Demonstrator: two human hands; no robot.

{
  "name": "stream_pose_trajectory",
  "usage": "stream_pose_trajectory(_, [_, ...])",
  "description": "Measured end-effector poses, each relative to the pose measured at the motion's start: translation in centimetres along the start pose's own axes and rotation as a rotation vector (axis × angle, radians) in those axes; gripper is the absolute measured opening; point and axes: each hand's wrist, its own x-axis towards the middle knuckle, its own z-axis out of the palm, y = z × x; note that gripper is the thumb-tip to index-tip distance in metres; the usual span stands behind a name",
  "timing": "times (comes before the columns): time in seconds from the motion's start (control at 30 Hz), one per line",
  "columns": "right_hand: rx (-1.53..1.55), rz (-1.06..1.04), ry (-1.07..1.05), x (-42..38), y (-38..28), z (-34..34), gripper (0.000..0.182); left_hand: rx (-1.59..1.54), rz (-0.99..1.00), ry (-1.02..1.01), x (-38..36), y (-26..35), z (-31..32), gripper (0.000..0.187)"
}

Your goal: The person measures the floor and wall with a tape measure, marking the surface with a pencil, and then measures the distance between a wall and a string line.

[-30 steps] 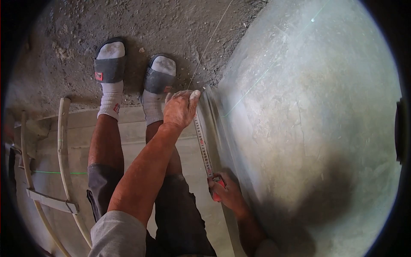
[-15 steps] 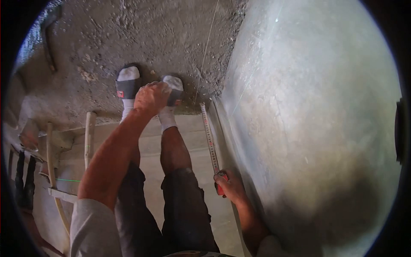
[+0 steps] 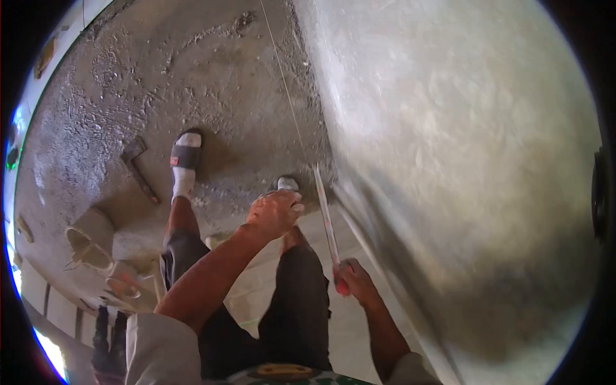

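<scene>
My right hand (image 3: pixel 357 282) is closed around a red tape measure (image 3: pixel 342 287). Its pale blade (image 3: pixel 326 215) is pulled out away from me, its far end over the rough floor beside the wall. My left hand (image 3: pixel 276 213) hangs in front of my right shin, to the left of the blade and apart from it. The fingers are curled together, with whitish marks on the tips; whatever they may hold is hidden. Past the blade's end, a thin string (image 3: pixel 282 77) runs away along the floor.
A smooth grey wall (image 3: pixel 462 141) rises on the right. Rough, wet-looking mortar (image 3: pixel 212 83) covers the floor, where my sandalled feet stand. A hammer-like tool (image 3: pixel 138 168) lies left. Nearer stand a bucket (image 3: pixel 93 239) and another container (image 3: pixel 123 280). Dark, leg-like shapes (image 3: pixel 109 337) show lower left.
The view has shifted and turned left. My left foot has stepped ahead of the right one. My left hand is nearer the tape blade, which my right hand still holds by its case.
</scene>
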Motion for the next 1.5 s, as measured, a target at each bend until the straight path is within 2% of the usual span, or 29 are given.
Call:
stream_pose_trajectory(0.03, [0.023,0.022,-0.008,-2.2,0.1,1.9,0.042,-0.030,0.007,-0.084,-1.7,1.4,-1.8,0.032])
stream_pose_trajectory(0.1, [0.553,0.095,-0.137,-3.0,-2.2,6.5,0.050,0.051,0.039,-0.263,-4.0,0.4,-2.4,0.033])
stream_pose_trajectory(0.17, [0.951,0.126,-0.271,-5.8,-4.8,10.5,0.050,0.104,-0.130,-0.496,-6.1,4.3,-8.2,0.035])
stream_pose_trajectory(0.23, [1.202,0.202,-0.281,-7.9,-6.8,14.6,0.048,0.043,-0.055,-0.565,-9.0,4.2,-10.8,0.037])
stream_pose_trajectory(0.27, [1.237,0.174,-0.270,-8.8,-8.1,17.0,0.048,0.074,-0.025,-0.574,-11.0,1.2,-10.9,0.037])
stream_pose_trajectory(0.33, [1.427,0.187,-0.325,-10.2,-9.7,19.7,0.047,0.120,0.305,-0.475,-13.9,-4.2,-9.4,0.042])
stream_pose_trajectory(0.37, [1.476,0.157,-0.326,-10.4,-9.9,21.2,0.047,0.162,0.333,-0.496,-14.2,-4.0,-9.9,0.042])
stream_pose_trajectory(0.43, [1.585,0.119,-0.245,-10.6,-9.7,24.5,0.049,-0.032,-0.196,-0.709,-14.8,-3.2,-10.9,0.048])
stream_pose_trajectory(0.47, [1.669,0.032,-0.210,-10.4,-9.3,26.4,0.050,-0.025,0.011,-0.807,-15.5,-4.7,-11.0,0.051])
stream_pose_trajectory(0.5, [1.740,0.016,-0.200,-10.4,-9.1,27.2,0.050,0.033,0.027,-0.849,-15.3,-1.7,-11.3,0.051])
stream_pose_trajectory(0.57, [1.606,-0.054,-0.025,-10.6,-8.9,28.7,0.050,0.033,-0.486,-0.852,-16.0,4.0,-11.0,0.053])
stream_pose_trajectory(0.6, [1.679,-0.071,-0.010,-10.4,-8.6,29.2,0.050,-0.005,-0.240,-0.876,-16.0,3.0,-9.8,0.053])
stream_pose_trajectory(0.63, [1.641,-0.113,0.016,-10.4,-8.0,29.7,0.051,0.064,-0.221,-0.908,-15.9,2.0,-9.4,0.053])
stream_pose_trajectory(0.7, [1.669,-0.151,0.059,-11.4,-7.5,31.2,0.052,0.141,-0.448,-1.035,-16.2,4.0,-7.9,0.051])
stream_pose_trajectory(0.77, [1.831,-0.098,0.349,-11.7,-7.7,31.5,0.049,0.353,-0.408,-0.989,-16.5,2.4,-6.4,0.048])
stream_pose_trajectory(0.8, [1.898,-0.108,0.368,-11.5,-7.3,31.6,0.049,0.443,-0.189,-1.027,-15.9,-0.6,-5.9,0.047])
stream_pose_trajectory(0.83, [1.898,-0.080,0.373,-11.4,-6.5,31.8,0.045,0.527,0.023,-1.067,-15.1,-2.0,-6.0,0.045])
stream_pose_trajectory(0.87, [1.902,-0.051,0.376,-11.0,-5.6,32.1,0.042,0.487,-0.099,-0.999,-15.4,0.9,-5.1,0.039])
stream_pose_trajectory(0.9, [1.907,-0.018,0.374,-10.6,-5.2,32.6,0.041,0.556,-0.088,-1.023,-14.9,1.6,-4.5,0.039])
stream_pose_trajectory(0.97, [2.091,-0.008,0.314,-8.7,-4.9,34.2,0.038,0.726,0.122,-1.198,-13.9,2.2,-4.2,0.042])
stream_pose_trajectory(1.13, [2.395,0.013,0.299,-5.2,-6.9,33.6,0.026,1.001,0.370,-1.454,-9.2,3.8,-1.9,0.041])
stream_pose_trajectory(1.2, [2.461,0.012,0.329,-3.3,-8.4,32.7,0.025,0.937,-0.151,-1.446,-7.1,5.5,-1.0,0.043])
stream_pose_trajectory(1.23, [2.491,-0.004,0.367,-2.3,-8.5,31.5,0.025,0.959,-0.149,-1.456,-5.7,5.5,-0.6,0.043])
stream_pose_trajectory(1.27, [2.396,0.007,0.515,-1.4,-8.8,30.3,0.024,0.917,-0.090,-1.329,-4.2,5.2,-0.7,0.049])
stream_pose_trajectory(1.3, [2.423,0.020,0.504,0.5,-9.5,29.6,0.024,0.876,-0.035,-1.199,-2.8,5.0,-0.9,0.057])
stream_pose_trajectory(1.33, [2.553,0.038,0.585,2.6,-10.2,28.9,0.024,0.903,-0.044,-1.204,-1.3,5.4,-0.8,0.057])
stream_pose_trajectory(1.4, [2.698,0.082,0.636,5.3,-11.6,27.8,0.023,0.910,0.247,-1.165,0.8,6.3,-0.9,0.073])
stream_pose_trajectory(1.43, [2.700,0.045,0.694,5.9,-12.0,27.1,0.022,0.935,0.226,-1.168,0.9,6.8,-1.0,0.073])
stream_pose_trajectory(1.5, [2.710,0.005,0.756,6.6,-12.9,26.2,0.022,0.696,0.187,-1.026,0.7,7.7,-0.3,0.074])
